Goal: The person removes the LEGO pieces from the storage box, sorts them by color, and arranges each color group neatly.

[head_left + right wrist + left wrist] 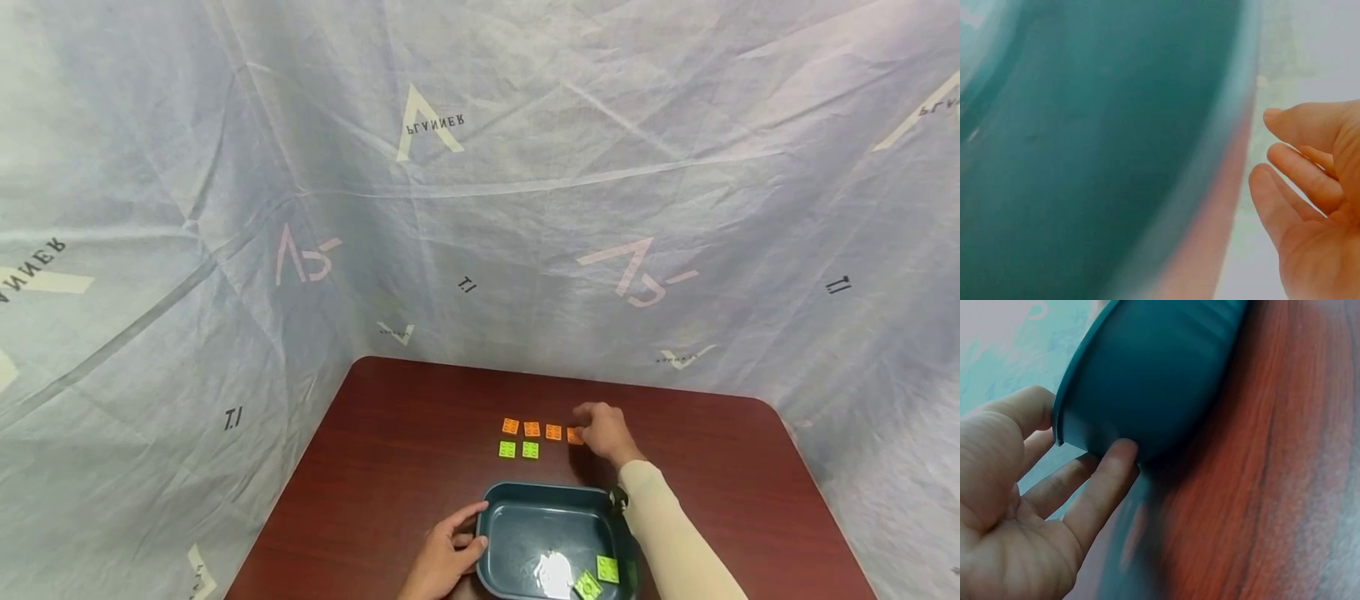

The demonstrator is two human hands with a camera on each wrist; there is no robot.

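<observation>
My left hand point(442, 554) holds the left side of a dark teal tray point(547, 487), its fingertips against the rim and outer wall in the left wrist view. At the right end of a row of orange toy bricks, my right hand point(606, 432) is over the last orange brick point(574, 436) and partly covers it. The right wrist view shows its fingers loosely bent, with nothing visible between them. Nearer the tray lie two green toy bricks, a left one point(507, 450) and a right one point(530, 450). Inside the tray are two more, one green brick point(607, 569) and another green brick point(588, 586).
The other orange bricks point(532, 429) stand spaced to the left of my right hand. A reddish-brown wooden table point(360, 467) carries everything. Pale printed sheeting point(525, 250) hangs behind the table and along its sides. My right forearm point(675, 533) passes over the tray's right edge.
</observation>
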